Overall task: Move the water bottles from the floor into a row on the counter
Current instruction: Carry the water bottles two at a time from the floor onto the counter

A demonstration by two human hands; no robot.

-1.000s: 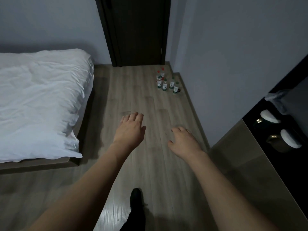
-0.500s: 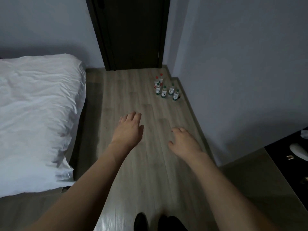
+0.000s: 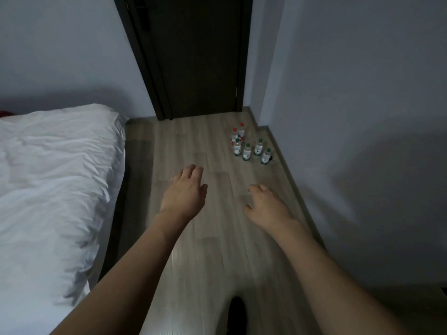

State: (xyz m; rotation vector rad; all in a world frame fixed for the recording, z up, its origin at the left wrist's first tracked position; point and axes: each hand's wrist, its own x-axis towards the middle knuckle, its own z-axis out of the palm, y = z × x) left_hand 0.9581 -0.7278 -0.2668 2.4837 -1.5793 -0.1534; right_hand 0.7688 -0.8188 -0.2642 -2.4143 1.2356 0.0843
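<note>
Several small water bottles (image 3: 247,151) stand upright in a cluster on the wood floor near the right wall, a little in front of the dark door. Those at the back have red caps, those in front green caps. My left hand (image 3: 185,191) is stretched out ahead of me, palm down, fingers relaxed, holding nothing. My right hand (image 3: 267,205) hangs beside it with loosely curled fingers, also empty. Both hands are well short of the bottles. The counter is almost out of view at the lower right edge.
A bed with a white duvet (image 3: 53,189) fills the left side. A closed dark door (image 3: 193,56) is straight ahead. The grey wall (image 3: 350,117) runs along the right. My dark shoe (image 3: 237,315) shows at the bottom.
The view has swung left and moved forward: the dark counter with its objects slid out at the right, and the bottles and door came closer. My hands kept their pose.
</note>
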